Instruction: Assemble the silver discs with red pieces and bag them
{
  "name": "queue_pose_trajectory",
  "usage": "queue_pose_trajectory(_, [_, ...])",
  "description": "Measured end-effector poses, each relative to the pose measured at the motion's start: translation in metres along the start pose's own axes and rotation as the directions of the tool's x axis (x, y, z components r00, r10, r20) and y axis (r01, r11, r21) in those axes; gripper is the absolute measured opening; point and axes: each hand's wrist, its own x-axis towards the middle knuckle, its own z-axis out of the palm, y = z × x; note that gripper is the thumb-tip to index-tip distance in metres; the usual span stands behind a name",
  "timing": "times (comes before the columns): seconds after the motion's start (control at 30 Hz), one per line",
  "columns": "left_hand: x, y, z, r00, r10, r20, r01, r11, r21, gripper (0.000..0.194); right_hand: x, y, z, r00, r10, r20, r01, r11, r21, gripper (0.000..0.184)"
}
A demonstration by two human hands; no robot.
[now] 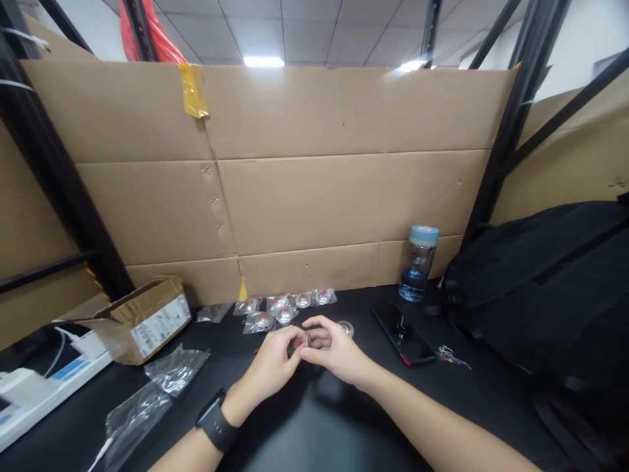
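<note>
Low over the dark table, my left hand (275, 362) and my right hand (339, 354) meet at a small shiny piece with a red part (303, 343). The left fingers and thumb pinch it from the left. On the other side, my right hand curls round it with the thumb tip at its edge. Fingers hide most of the piece, so its exact kind is unclear. Just behind the right hand lies a round metal disc (346, 328), partly covered. Further back, several clear-bagged round metal parts with red centres (259, 321) lie together.
Left are a power strip (59, 387), an opened cardboard box (157, 318) and empty clear bags (177, 370). To the right lie a phone (407, 337) and a keyring (452, 357), near a water bottle (417, 265) and black backpack (545, 295). A cardboard wall (304, 203) closes the back.
</note>
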Motion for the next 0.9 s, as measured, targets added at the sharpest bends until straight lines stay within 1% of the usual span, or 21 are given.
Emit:
queue_pose_trajectory(0.13, [0.0008,-0.0028,0.0029,0.998,-0.050,-0.024,0.046,0.988,-0.145,0.009,0.0002,0.0004,-0.0018,1.000,-0.008,0.014,0.008,0.999,0.043,0.061])
queue_pose_trajectory(0.2, [0.0005,-0.0033,0.0032,0.998,-0.065,-0.019,0.061,0.985,-0.164,0.009,-0.0001,0.0006,-0.0020,1.000,-0.011,0.009,0.011,0.999,0.046,0.061])
queue_pose_trajectory(0.27, [-0.0001,-0.0023,0.0023,0.999,-0.047,-0.010,0.045,0.991,-0.122,0.007,-0.0003,0.0011,-0.0019,1.000,-0.012,0.003,0.012,0.999,0.048,0.060])
queue_pose_trajectory(0.33, [-0.0006,0.0000,0.0004,1.000,-0.006,-0.003,0.006,0.999,-0.037,0.006,-0.0003,0.0019,-0.0016,1.000,-0.008,-0.001,0.008,0.999,0.045,0.059])
queue_pose_trajectory(0.43, [-0.0009,0.0041,-0.0020,0.999,0.042,-0.004,-0.041,0.998,0.055,0.008,0.0003,0.0028,-0.0013,1.000,0.002,0.001,-0.002,0.999,0.046,0.058])
queue_pose_trajectory(0.57, [-0.0013,0.0064,-0.0021,0.999,0.051,-0.015,-0.050,0.997,0.058,0.010,0.0011,0.0024,-0.0011,1.000,-0.017,0.003,0.017,0.998,0.059,0.056])
queue_pose_trajectory(0.8, [-0.0029,0.0022,0.0021,0.995,0.096,-0.011,-0.095,0.993,0.069,0.012,0.0007,0.0019,-0.0002,0.999,-0.035,0.014,0.034,0.998,0.050,0.051])
queue_pose_trajectory(0.9, [-0.0027,0.0036,0.0031,0.996,0.089,-0.022,-0.087,0.994,0.067,0.011,0.0007,0.0025,0.0003,0.999,-0.036,0.005,0.036,0.998,0.044,0.051])
